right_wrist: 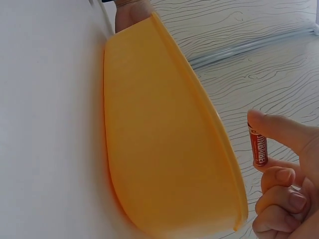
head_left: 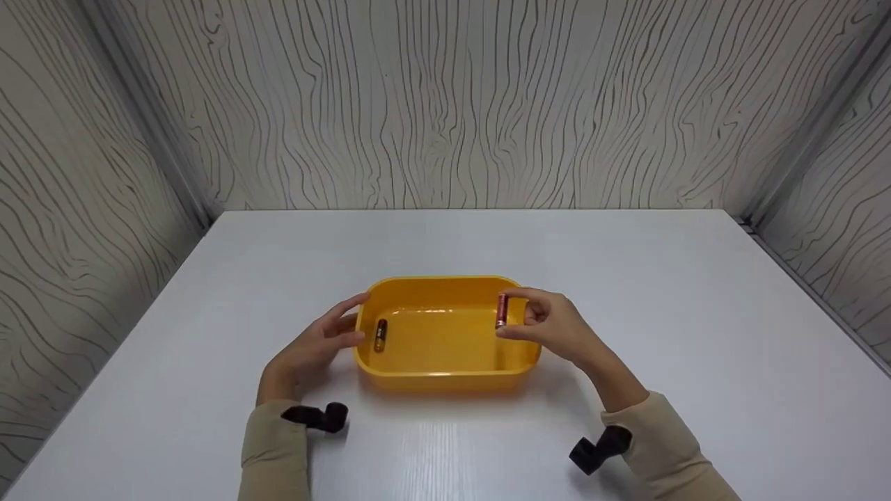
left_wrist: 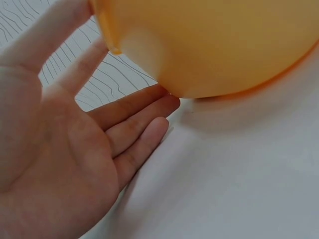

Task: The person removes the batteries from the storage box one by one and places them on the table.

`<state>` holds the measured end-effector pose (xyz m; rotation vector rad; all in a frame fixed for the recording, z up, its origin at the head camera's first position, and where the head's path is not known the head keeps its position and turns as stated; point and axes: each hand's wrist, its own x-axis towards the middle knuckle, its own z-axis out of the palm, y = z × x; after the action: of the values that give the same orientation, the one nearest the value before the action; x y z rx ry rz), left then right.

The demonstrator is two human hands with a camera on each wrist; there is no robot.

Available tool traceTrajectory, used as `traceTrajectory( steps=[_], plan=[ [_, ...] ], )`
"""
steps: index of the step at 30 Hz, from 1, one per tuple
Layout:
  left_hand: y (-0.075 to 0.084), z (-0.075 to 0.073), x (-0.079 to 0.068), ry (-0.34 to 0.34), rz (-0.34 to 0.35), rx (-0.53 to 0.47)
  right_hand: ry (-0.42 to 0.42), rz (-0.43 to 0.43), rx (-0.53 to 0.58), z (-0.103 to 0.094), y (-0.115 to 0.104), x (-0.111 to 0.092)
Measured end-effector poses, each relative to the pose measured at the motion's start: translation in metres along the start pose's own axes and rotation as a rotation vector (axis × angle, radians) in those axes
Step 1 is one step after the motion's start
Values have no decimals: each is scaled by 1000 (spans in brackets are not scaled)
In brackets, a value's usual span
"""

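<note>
A yellow plastic tub [head_left: 445,376] stands on the white table. Above its right end, my right hand [head_left: 557,327] pinches a red battery [head_left: 502,311] by its two ends between thumb and index finger. Lettering shows on the battery [right_wrist: 258,145] in the right wrist view, and the other fingers [right_wrist: 279,199] curl toward the palm. A second battery [head_left: 380,335], black and copper-coloured, lies inside the tub near its left wall. My left hand [head_left: 313,348] rests against the tub's left side, its fairly straight fingers [left_wrist: 134,107] spread along the outer wall.
The white table [head_left: 445,236] reaches back to a wood-grain patterned wall [head_left: 445,104], with similar panels at both sides. A black wrist camera [head_left: 336,417] sits on the left sleeve, another black camera [head_left: 586,456] on the right one.
</note>
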<state>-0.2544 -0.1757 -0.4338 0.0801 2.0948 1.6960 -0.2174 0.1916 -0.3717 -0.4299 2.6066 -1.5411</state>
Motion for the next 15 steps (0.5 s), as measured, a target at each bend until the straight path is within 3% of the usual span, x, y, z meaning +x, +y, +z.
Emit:
traceTrajectory(
  steps=[8, 15],
  plan=[
    [1, 0, -1, -7, 7, 24, 1, 69, -6, -18, 5, -10],
    [2, -1, -3, -25, 24, 17, 50, 88, -34, -30, 9, -16]
  ],
)
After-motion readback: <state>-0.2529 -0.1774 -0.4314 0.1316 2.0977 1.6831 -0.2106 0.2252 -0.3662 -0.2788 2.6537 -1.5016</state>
